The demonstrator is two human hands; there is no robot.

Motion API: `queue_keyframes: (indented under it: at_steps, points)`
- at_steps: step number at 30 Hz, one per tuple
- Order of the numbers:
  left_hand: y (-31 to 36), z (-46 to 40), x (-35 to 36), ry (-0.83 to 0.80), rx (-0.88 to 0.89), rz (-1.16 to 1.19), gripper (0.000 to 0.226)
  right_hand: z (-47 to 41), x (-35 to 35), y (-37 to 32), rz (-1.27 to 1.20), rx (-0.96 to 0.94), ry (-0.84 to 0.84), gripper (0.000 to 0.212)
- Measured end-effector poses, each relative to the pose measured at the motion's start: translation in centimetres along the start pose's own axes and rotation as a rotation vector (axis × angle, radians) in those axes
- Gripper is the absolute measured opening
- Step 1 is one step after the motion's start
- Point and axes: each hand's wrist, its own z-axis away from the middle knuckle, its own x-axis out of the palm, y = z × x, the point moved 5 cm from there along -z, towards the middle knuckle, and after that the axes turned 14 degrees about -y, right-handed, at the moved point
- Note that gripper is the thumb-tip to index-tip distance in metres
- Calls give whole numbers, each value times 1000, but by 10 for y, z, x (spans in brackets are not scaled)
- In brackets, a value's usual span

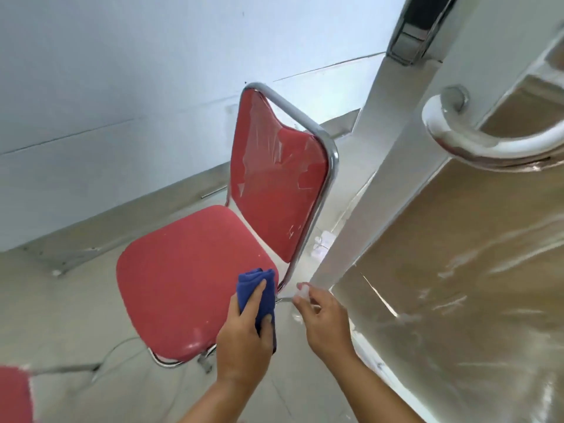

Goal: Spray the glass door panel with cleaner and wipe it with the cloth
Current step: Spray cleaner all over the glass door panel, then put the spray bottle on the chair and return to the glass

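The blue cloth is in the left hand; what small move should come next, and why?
Probably lift the blue cloth, gripped by the left hand, right to the glass door panel and wipe: streaks show on the glass, and the cloth hangs over the red chair, away from it.

Two hands: a left hand (247, 328) and a right hand (325, 322). One blue cloth (255, 296). One whole red chair (219, 239), plus a second red seat edge (13, 392) at 8 o'clock. One glass door panel (457, 270) with one handle (488, 138).

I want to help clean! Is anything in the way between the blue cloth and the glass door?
Nothing visible blocks it. The left hand holds the blue cloth above the red chair, and the glass door stands close by on the right.
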Motion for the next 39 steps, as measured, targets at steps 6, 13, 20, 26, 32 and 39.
queue_keyframes:
  at_steps: [6, 13, 20, 26, 32, 39]
  points:
    - [-73, -29, -47, 84, -164, -3, 66, -73, 73, -11, 38, 24, -171, 27]
    - [-137, -68, -63, 123, -291, 9, 60, -151, 146, -18, 119, -78, -274, 50]
    - [-166, -75, -61, 152, -339, 46, 62, -183, 172, 4, 145, -42, -308, 31]
    - [-159, -73, -70, 177, -322, 71, 62, -188, 171, 4, 175, -29, -306, 35]
    - [-128, -78, -87, 196, -253, 125, 64, -179, 160, -3, 235, -16, -376, 65]
    - [-62, -80, -111, 175, -135, 343, 66, -130, 89, -22, 0, -1, -69, 40]
